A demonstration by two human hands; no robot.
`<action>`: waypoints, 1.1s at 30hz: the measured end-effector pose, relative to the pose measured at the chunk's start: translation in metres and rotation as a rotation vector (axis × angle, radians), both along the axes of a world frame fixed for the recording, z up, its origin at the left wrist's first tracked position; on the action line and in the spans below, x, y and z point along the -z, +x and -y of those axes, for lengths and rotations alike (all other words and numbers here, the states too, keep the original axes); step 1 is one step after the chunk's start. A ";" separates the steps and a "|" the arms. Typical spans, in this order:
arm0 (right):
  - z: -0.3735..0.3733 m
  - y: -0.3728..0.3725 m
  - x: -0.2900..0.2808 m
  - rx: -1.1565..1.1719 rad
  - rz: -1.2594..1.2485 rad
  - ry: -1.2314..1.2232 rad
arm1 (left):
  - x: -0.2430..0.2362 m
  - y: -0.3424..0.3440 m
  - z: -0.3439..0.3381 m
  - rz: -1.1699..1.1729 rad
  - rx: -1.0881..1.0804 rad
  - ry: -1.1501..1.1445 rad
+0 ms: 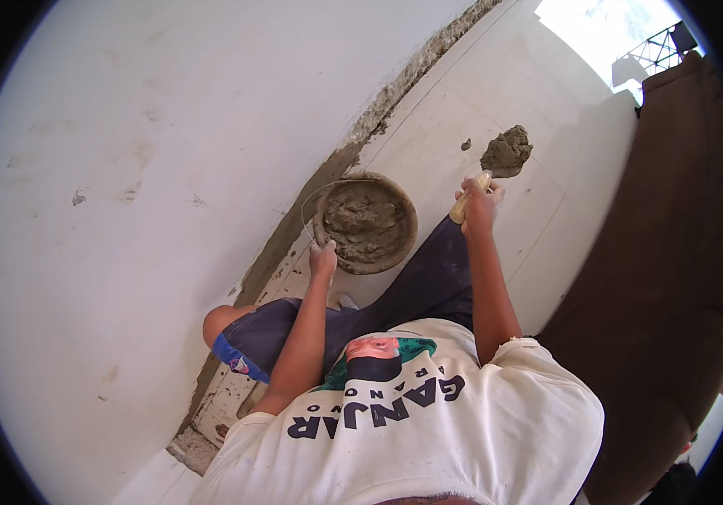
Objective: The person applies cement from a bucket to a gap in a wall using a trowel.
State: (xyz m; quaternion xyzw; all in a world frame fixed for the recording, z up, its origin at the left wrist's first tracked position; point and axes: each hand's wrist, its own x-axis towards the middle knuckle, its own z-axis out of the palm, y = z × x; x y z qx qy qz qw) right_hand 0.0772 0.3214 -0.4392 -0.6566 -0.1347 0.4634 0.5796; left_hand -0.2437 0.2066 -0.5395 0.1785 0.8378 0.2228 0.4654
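My right hand (482,207) is closed round the pale handle of a trowel (461,209). A lump of wet grey mortar (506,151) sits at the far end of that handle and covers the blade. With my left hand (323,259) I grip the near left rim of a round bucket (413,220). The bucket stands in front of me, and grey-brown mortar (363,217) fills much of it. A thin wire handle hangs over its left side.
On the left rises a white wall (126,252) with smudges. A rough strip of mortar (294,225) runs along its foot. Light tiles (538,219) cover the floor, with a small mortar crumb (466,144) lying there. A large brown sofa-like piece (647,278) stands at the right.
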 end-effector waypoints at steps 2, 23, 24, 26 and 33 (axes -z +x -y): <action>-0.020 -0.033 0.026 0.063 0.236 -0.046 | 0.016 -0.030 0.010 0.139 -0.121 0.018; -0.069 -0.086 0.102 -0.429 -0.281 -0.213 | -0.089 -0.061 0.022 -0.346 0.135 0.151; -0.071 -0.094 0.101 -0.417 -0.296 -0.183 | -0.118 -0.058 0.023 -0.413 0.219 0.213; -0.083 -0.120 0.094 -0.409 -0.330 -0.115 | -0.179 -0.057 0.033 -0.616 0.418 0.397; -0.080 -0.201 0.097 -0.547 -0.594 -0.271 | -0.252 -0.096 0.125 -1.094 0.546 0.530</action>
